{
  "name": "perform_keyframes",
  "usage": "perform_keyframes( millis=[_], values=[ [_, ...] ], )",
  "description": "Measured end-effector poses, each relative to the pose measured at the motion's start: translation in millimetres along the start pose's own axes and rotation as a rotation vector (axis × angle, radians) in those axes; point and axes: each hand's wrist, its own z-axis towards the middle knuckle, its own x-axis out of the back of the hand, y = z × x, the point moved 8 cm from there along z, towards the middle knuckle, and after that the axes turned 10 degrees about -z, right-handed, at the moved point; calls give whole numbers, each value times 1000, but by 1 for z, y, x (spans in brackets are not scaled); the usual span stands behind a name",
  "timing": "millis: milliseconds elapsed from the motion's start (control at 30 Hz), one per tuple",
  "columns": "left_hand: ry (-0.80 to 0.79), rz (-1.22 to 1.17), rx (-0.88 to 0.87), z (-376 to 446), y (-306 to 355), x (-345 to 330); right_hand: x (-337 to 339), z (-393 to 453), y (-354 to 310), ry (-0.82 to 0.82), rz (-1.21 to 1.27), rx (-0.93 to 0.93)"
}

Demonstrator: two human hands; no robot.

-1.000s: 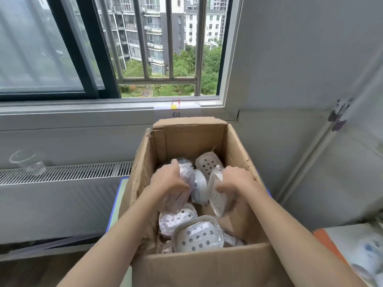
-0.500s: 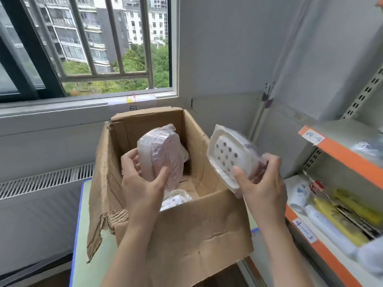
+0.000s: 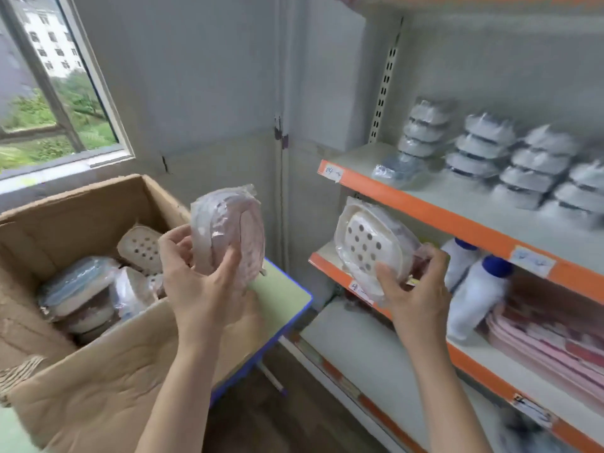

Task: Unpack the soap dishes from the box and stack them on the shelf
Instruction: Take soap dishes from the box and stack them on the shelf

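The left hand (image 3: 199,282) has its fingers curled around a pink soap dish (image 3: 228,230) wrapped in clear plastic, above the box (image 3: 98,371). The right hand (image 3: 415,289) grips a white soap dish (image 3: 366,243) with round holes, near the shelf (image 3: 441,210).

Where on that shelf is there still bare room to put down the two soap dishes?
The upper shelf has bare board along its front, between the orange edge and the stacks, widest at the left end near the post. Further right and back, stacks crowd it. The lower shelf holds bottles and pink packs.

Wrapped soap dish (image 3: 228,230) per hand (image 3: 202,276)
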Motion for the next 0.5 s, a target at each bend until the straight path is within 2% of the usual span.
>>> perform_keyframes(
  millis=[500],
  values=[
    [-426,-104,181,-141,-2,-197,206,-18,120,270,-121,-244]
  ],
)
